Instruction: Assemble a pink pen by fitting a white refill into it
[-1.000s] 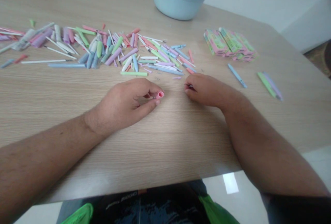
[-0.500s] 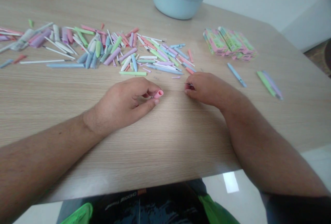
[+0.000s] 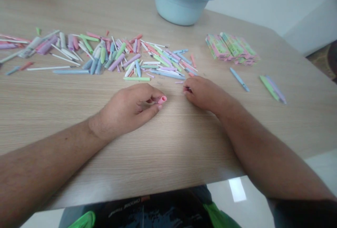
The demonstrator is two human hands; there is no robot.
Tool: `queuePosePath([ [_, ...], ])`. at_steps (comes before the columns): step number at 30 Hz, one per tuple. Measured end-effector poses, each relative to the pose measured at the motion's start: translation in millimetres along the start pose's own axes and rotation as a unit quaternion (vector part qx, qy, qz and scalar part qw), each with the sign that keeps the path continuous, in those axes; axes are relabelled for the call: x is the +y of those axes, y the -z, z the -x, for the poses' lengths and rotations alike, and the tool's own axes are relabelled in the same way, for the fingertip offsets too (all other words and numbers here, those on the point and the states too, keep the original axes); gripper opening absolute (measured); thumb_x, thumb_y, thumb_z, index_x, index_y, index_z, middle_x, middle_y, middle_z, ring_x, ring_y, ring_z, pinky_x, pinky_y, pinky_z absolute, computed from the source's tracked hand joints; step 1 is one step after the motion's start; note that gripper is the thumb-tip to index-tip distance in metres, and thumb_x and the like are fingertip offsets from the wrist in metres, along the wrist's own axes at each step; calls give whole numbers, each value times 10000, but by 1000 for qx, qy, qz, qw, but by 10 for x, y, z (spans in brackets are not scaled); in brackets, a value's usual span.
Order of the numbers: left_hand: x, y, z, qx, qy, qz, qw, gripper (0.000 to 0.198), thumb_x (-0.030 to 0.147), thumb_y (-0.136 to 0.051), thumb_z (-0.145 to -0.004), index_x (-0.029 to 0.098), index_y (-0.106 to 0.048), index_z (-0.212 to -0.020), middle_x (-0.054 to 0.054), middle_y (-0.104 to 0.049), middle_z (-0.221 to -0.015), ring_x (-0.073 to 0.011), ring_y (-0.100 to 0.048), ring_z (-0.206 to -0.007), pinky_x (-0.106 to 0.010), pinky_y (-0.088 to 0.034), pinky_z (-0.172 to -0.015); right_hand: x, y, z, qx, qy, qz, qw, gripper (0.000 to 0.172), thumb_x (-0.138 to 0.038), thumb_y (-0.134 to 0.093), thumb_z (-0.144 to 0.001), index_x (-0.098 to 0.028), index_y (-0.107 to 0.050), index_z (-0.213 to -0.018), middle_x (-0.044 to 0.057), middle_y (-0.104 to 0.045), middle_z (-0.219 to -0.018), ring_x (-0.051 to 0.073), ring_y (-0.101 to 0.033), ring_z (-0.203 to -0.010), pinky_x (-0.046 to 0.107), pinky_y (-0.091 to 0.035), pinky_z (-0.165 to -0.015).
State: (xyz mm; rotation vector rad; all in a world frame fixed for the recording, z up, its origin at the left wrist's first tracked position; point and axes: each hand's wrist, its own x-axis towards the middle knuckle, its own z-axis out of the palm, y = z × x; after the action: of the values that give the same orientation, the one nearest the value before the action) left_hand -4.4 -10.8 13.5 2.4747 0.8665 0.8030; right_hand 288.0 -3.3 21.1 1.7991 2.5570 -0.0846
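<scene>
**Pen assembly: barrel in the left hand, small part pinched in the right**

The table (image 3: pixel 168 143) is carrying all the work: pale wood-grain, with both forearms resting across its near edge. Beyond the hands, a blue basin (image 3: pixel 181 1) is sitting at the far side, against a plain light wall. Ahead and to the left of both hands, a wide scatter of pen parts (image 3: pixel 110 56) is lying loose: pastel barrels, caps and thin white refills. Ahead and to the right of the right hand, a stack of packets (image 3: pixel 231 47) is lying flat, with a blue pen (image 3: pixel 239 79) and a green pen (image 3: pixel 269 87) lying singly just nearer.

The left hand (image 3: pixel 126 108) is closing narrowly around a pink barrel (image 3: pixel 161 99), whose open end is pointing toward the right hand. The right hand (image 3: pixel 202 93) is curling shut, pinching something thin and dark at the fingertips; what it is cannot be told. The hands are sitting near each other but apart.

Judgement: the fitting step appears to be in hand, with the parts held but not yet joined. The next move would call for lining the thin piece up squarely with the barrel's open mouth.
</scene>
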Motion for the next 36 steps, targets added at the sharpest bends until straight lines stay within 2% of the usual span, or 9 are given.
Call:
queuePosePath([
  [7,4,-25,-5,6,-12,4,1000,169,335,-633,-1058,229,-758,-1093,-33,-826,-1008,-215,-790,-932,-336,-582,-844,17,-153,-165,75,-9,-18,997,287,-230,-524,-1108,-141,-790,-1172,211,-803,-1255,325,-692,-1238,416,-500,-1116],
  [15,-16,-66,-27,22,-32,20,999,144,301,-650,-1061,210,-758,-1085,-34,-822,-1003,-202,-781,-911,-323,-580,-830,66,-125,-233,89,-14,-43,995,247,-209,-551,-1071,-164,-780,-1154,194,-812,-1250,327,-686,-1259,425,-499,-1144],
  [22,-19,-90,-32,20,-30,19,999,156,308,-641,-1063,214,-762,-1093,-38,-820,-1013,-205,-775,-915,-328,-594,-856,128,-125,-176,128,-24,-62,990,221,-219,-572,-1047,-176,-776,-1120,186,-813,-1225,329,-703,-1209,439,-525,-1107],
  [29,-44,-138,-39,41,-47,27,998,146,276,-650,-1058,203,-768,-1102,-40,-824,-1028,-200,-779,-921,-317,-598,-853,251,-204,-179,207,-28,-96,973,132,-181,-644,-949,-202,-769,-985,136,-811,-1045,311,-714,-1042,427,-549,-1010],
  [36,-91,-135,-100,107,0,84,991,161,303,-674,-1042,198,-792,-1075,-39,-827,-1003,-189,-769,-869,-317,-613,-832,221,-28,-159,171,4,-86,982,150,-240,-646,-960,-198,-786,-995,127,-807,-1024,302,-701,-989,419,-525,-962],
])
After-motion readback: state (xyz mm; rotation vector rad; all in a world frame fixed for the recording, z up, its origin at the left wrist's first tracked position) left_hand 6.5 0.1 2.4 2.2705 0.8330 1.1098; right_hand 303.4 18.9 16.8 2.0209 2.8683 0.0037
